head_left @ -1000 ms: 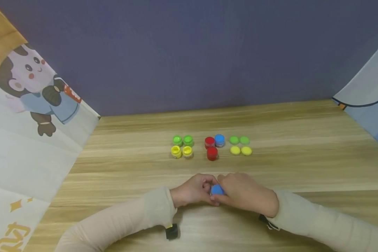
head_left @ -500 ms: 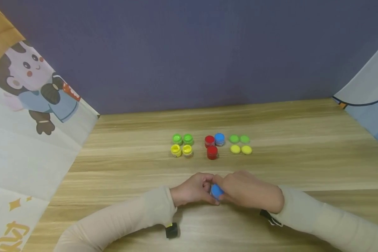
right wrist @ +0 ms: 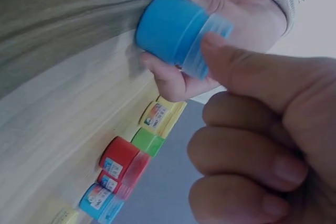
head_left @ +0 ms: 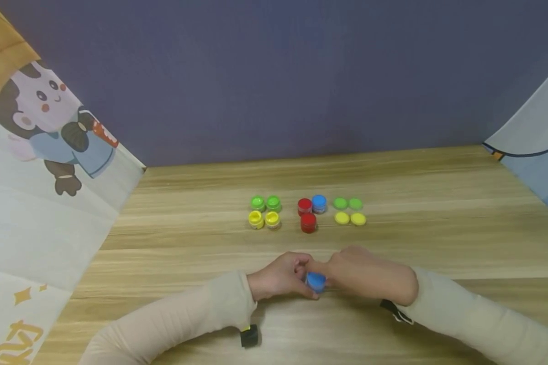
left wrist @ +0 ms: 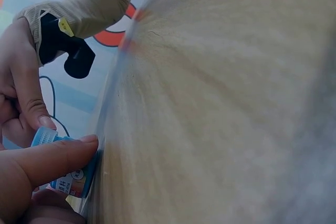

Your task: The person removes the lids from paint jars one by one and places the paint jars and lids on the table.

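Note:
A small blue paint jar (head_left: 316, 285) is held low over the near part of the table. My left hand (head_left: 279, 276) grips its body, with the thumb laid along the label in the left wrist view. My right hand (head_left: 370, 274) pinches the jar's translucent blue lid (right wrist: 198, 59) between thumb and index finger, its other fingers curled in. In the right wrist view the lid sits at the mouth of the jar, and the left fingers and thumb span the blue body. Part of the lid is hidden behind the right fingertips.
Beyond the hands stand two lidless green jars (head_left: 273, 204), two lidless yellow jars (head_left: 272, 221), two red jars (head_left: 308, 223) and another blue jar (head_left: 319, 204). Green lids (head_left: 340, 203) and yellow lids (head_left: 342, 218) lie to their right. A dark panel (head_left: 301, 81) closes off the back.
My right hand has turned at the lid and shifted slightly right, showing more of the blue jar. My left hand has stayed in place around it.

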Action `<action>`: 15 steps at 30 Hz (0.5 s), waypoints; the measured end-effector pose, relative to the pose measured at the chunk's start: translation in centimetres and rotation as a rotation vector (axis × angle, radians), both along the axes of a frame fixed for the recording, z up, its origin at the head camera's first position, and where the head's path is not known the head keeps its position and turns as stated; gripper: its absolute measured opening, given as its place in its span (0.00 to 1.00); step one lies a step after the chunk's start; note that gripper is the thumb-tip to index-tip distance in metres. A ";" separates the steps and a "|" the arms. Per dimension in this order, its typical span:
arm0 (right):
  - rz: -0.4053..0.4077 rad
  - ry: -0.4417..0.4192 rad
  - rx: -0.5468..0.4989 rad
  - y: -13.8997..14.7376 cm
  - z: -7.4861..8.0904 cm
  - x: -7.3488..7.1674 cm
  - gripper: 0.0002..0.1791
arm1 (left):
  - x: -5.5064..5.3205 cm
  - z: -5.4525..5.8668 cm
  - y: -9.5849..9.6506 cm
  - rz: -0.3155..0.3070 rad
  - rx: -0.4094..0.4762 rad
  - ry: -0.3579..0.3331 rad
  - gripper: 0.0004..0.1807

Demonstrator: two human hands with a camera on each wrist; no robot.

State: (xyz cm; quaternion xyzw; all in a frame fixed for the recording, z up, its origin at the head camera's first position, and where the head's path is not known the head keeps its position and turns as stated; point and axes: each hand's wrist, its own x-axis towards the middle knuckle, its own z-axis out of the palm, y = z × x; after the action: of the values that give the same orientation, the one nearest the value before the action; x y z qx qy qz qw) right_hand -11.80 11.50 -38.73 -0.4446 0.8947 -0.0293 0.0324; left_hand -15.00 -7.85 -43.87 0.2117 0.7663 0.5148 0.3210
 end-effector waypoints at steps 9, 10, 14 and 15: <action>-0.161 -0.071 -0.136 -0.7 -0.3 0.5 0.17 | -0.1 -0.2 0.0 0.003 0.023 -0.027 0.20; -0.204 -0.083 -0.147 -0.8 -0.3 0.6 0.17 | -0.1 -0.2 0.0 0.002 0.024 -0.027 0.19; -0.303 -0.085 -0.154 -1.4 -0.4 0.9 0.19 | 0.0 -0.2 0.0 0.009 0.037 -0.030 0.17; -0.315 -0.085 -0.158 -1.5 -0.5 1.0 0.20 | 0.0 -0.1 0.0 0.012 0.039 -0.033 0.17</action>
State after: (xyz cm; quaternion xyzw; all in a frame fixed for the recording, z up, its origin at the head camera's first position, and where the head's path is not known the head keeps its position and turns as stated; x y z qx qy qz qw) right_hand -10.85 10.01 -39.26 -0.2984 0.9460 -0.1230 0.0300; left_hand -14.99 -7.86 -43.98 0.2046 0.7521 0.5350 0.3261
